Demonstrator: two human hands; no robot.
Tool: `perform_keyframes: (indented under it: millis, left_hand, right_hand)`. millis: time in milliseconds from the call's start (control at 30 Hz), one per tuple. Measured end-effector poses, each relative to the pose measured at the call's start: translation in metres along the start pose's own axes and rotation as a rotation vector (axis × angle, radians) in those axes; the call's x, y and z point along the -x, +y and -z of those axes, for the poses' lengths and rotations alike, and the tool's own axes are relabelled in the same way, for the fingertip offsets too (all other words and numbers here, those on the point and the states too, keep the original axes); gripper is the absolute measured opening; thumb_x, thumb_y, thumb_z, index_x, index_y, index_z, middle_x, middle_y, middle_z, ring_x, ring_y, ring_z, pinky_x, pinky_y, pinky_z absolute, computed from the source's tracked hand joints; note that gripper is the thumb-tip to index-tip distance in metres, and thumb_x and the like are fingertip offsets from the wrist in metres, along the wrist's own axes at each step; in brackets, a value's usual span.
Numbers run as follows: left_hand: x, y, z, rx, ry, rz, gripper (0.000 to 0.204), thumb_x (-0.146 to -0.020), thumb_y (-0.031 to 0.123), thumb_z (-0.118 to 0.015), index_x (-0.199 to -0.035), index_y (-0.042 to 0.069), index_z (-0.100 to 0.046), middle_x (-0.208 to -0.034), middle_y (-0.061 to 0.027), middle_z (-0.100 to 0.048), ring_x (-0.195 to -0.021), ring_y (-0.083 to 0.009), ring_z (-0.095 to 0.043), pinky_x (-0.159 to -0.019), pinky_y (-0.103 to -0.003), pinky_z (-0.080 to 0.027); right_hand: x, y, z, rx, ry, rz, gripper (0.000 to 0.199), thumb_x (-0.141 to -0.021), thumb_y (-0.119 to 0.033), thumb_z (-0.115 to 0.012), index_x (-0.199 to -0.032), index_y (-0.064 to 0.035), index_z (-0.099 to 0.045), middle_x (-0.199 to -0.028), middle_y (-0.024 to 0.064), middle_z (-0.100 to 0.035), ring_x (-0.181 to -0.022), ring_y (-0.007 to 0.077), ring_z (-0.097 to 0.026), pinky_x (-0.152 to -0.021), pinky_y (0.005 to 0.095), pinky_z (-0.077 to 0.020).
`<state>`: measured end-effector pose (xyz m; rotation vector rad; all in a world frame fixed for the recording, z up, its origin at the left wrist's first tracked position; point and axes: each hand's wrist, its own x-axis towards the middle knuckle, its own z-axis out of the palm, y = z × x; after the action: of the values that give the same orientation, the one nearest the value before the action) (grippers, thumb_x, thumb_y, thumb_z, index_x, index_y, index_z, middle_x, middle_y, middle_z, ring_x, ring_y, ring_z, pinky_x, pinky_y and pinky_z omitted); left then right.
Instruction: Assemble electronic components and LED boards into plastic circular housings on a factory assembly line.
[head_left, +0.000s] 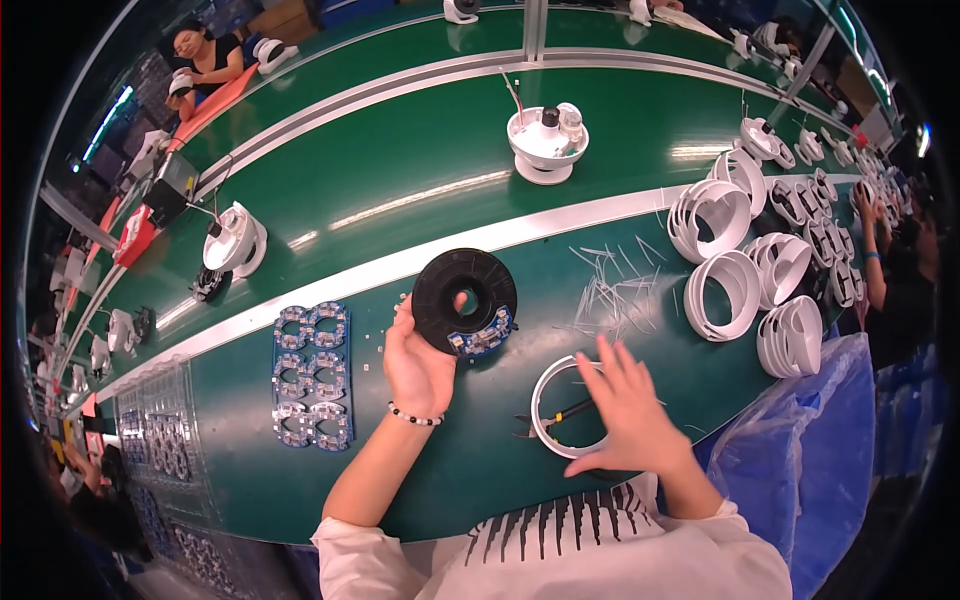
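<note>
"White ring (537,410), near the workbench (475,435)'s front edge. Right hand (635,415): fingers splayed over it, grasping nothing; contact unclear. Likely light, stiff."

"Black disc (440,295)?"

"Toward far edge, grasped by left hand (420,365). Probably rigid, smooth; hold rim, spare fragile circuit board (485,335)."

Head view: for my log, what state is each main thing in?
Left hand: gripping the black disc
Black disc: held, circuit board on it
Right hand: open, fingers spread
White ring: lying down, partly hidden
Pliers-like tool: partly hidden; open or shut unclear
White strips: loose, scattered
White housing: upright, open on top
Board panel: flat, in one piece
</note>
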<state>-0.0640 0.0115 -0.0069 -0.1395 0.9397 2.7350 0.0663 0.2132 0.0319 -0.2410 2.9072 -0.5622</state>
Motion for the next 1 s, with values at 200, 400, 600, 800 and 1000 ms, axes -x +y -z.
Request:
perform_keyframes:
  millis: [200, 400, 600, 800, 1000]
  left_hand:
    - [0.002, 0.0, 0.007, 0.035, -0.079, 0.026, 0.049, -0.085, 0.039, -0.035, -0.114, 0.0, -0.044, -0.111, -0.0108, -0.052, -0.099, -0.0216, -0.051, -0.087, -0.034, -0.041]
    - [0.008, -0.019, 0.003, -0.162, 0.029, 0.057, 0.046, -0.086, 0.035, -0.035, -0.113, 0.001, -0.048, -0.108, -0.009, -0.055, -0.098, -0.0192, -0.052, -0.087, -0.032, -0.04]
    - [0.03, -0.029, -0.003, -0.028, -0.227, 0.022, 0.054, -0.076, 0.024, -0.038, -0.124, -0.001, -0.035, -0.124, -0.0141, -0.043, -0.117, -0.0253, -0.04, -0.101, -0.036, -0.027]
    - [0.012, -0.009, 0.009, 0.25, -0.535, 0.672, 0.089, -0.074, 0.075, -0.022, -0.134, 0.009, -0.026, -0.132, -0.014, -0.035, -0.122, -0.0322, -0.033, -0.096, -0.056, -0.028]
    - [-0.001, -0.016, 0.031, 0.277, -0.49, 0.781, 0.057, -0.086, 0.047, -0.03, -0.128, 0.007, -0.036, -0.124, -0.0141, -0.044, -0.112, -0.0296, -0.045, -0.095, -0.048, -0.035]
  right_hand:
    - [-0.003, -0.003, -0.016, -0.133, 0.135, -0.022, 0.107, -0.046, -0.036, -0.081, -0.13, 0.0005, -0.025, -0.132, 0.0241, -0.023, -0.117, 0.0418, -0.027, -0.096, 0.0471, -0.0254]
    - [-0.028, 0.001, -0.013, -0.72, 0.489, 0.155, 0.118, -0.041, -0.035, -0.085, -0.133, 0.0013, -0.021, -0.137, 0.0226, -0.02, -0.125, 0.0338, -0.027, -0.1, 0.0407, -0.0255]
    - [-0.056, -0.014, -0.022, -0.962, 0.527, 0.283, 0.13, -0.038, -0.018, -0.088, -0.136, -0.0014, -0.003, -0.136, 0.0234, -0.019, -0.125, 0.0293, -0.027, -0.101, 0.0387, -0.0243]
    - [-0.051, -0.019, -0.006, -0.599, 0.434, 0.38, 0.12, -0.042, -0.027, -0.085, -0.135, -0.0024, -0.013, -0.137, 0.0213, -0.016, -0.124, 0.0361, -0.025, -0.098, 0.0426, -0.0285]
    - [-0.055, -0.022, 0.001, -0.519, 0.26, 0.538, 0.116, -0.044, -0.022, -0.083, -0.136, -0.0083, -0.015, -0.139, 0.0234, -0.006, -0.124, 0.0413, -0.022, -0.099, 0.0529, -0.0215]
